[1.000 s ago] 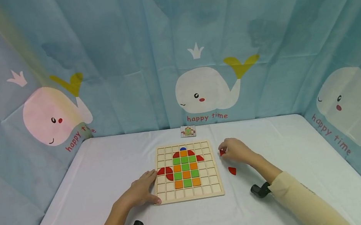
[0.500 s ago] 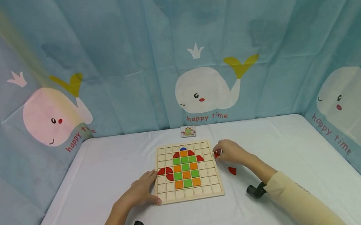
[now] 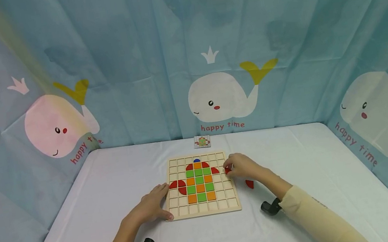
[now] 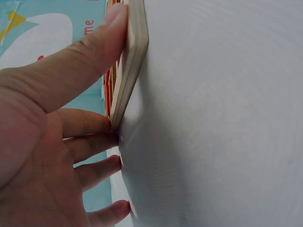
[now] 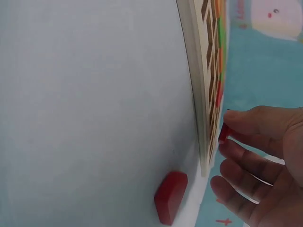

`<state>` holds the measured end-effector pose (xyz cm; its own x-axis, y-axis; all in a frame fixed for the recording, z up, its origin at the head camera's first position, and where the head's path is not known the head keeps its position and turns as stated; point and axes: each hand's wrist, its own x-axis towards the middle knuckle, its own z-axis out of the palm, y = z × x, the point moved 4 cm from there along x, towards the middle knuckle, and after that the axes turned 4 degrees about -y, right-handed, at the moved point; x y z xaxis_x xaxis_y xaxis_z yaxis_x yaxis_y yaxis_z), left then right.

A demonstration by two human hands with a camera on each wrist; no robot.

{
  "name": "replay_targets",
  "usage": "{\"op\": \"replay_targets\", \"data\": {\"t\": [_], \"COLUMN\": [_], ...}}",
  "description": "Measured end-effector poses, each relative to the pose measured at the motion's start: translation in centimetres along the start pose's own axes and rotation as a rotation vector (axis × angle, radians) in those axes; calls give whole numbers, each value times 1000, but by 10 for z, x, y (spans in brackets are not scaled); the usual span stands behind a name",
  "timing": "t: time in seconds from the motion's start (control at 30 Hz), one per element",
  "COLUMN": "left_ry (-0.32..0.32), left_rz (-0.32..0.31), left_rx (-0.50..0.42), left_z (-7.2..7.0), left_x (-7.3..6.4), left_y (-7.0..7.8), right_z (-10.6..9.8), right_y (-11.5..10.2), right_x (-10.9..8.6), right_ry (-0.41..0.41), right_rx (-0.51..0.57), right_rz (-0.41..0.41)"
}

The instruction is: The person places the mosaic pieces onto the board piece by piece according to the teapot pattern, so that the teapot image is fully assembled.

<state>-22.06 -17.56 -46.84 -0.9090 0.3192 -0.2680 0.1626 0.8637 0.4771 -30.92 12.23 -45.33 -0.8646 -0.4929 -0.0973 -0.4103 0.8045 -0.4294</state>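
Note:
A wooden grid board lies on the white table, with green and orange squares, several red quarter-circle pieces and a blue half-circle set in its cells. My left hand rests at the board's left side, thumb on the near corner and the other fingers along the edge. Over the right edge of the board, my right hand pinches a red quarter-circle piece between thumb and forefinger. Another red quarter-circle piece lies on the cloth right of the board, under the right wrist.
A small pattern card lies behind the board near the table's far edge. A blue curtain printed with whales stands around the table. Black camera mounts sit under both wrists.
My right hand has moved left with the red quarter-circle piece, from the cloth beside the board to over its right edge columns. The left hand has stayed in place.

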Motion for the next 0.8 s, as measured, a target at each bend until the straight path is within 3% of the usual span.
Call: {"op": "replay_targets", "data": {"t": [0.33,0.8], "left_ry": [-5,-5], "left_rz": [0,-8], "left_rx": [3,-3], "left_z": [0,1], "left_x": [0,1], "left_y": [0,-2], "right_z": [9,11], "right_y": [-10,-12], "right_x": [4,3], "right_ry": [-39,-44], "right_rx": [-38,-53], "right_rz": [-53,-60]}}
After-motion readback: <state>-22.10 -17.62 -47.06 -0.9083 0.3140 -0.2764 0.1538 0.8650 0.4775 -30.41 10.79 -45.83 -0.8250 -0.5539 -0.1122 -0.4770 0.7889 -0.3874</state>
